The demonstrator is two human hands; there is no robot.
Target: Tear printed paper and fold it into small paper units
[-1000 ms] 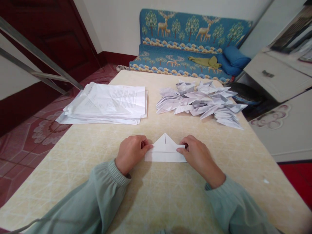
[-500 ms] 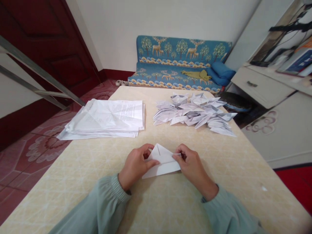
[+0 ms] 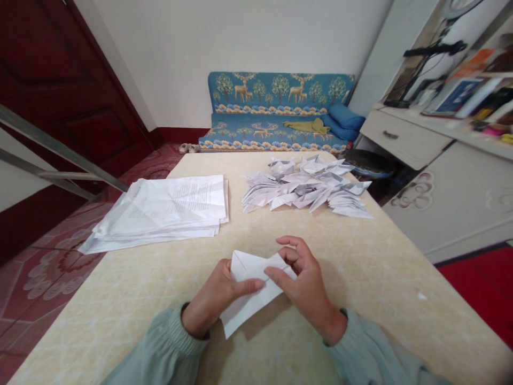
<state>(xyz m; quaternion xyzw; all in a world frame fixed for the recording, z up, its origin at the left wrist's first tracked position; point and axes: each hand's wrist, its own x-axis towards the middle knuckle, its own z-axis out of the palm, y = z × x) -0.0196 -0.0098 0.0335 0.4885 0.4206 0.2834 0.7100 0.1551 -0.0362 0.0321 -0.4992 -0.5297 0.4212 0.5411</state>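
A partly folded sheet of white paper [image 3: 250,267] is held between my two hands, tilted above the table. My left hand [image 3: 218,294] grips its left side, the thumb flat on top and the fingers hidden behind. My right hand [image 3: 302,278] pinches the right end between its thumb and fingers, with the index finger lifted. Past my hands on the left lies a stack of printed sheets [image 3: 176,206] with crease marks. To its right is a spread of folded paper pieces [image 3: 300,184] with pointed ends, some nested in rows.
The pale patterned table [image 3: 360,331] carries all the paper. A small white scrap [image 3: 420,295] lies at its right. Beyond stand a blue sofa [image 3: 276,117] and a round black stool [image 3: 368,163]. A white cabinet [image 3: 452,198] is at the right, a metal frame [image 3: 60,144] at the left.
The paper has turned, its left lower corner now pointing down toward me. My right index finger has lifted, and the right thumb has slid inward over the paper. The camera view has shifted slightly.
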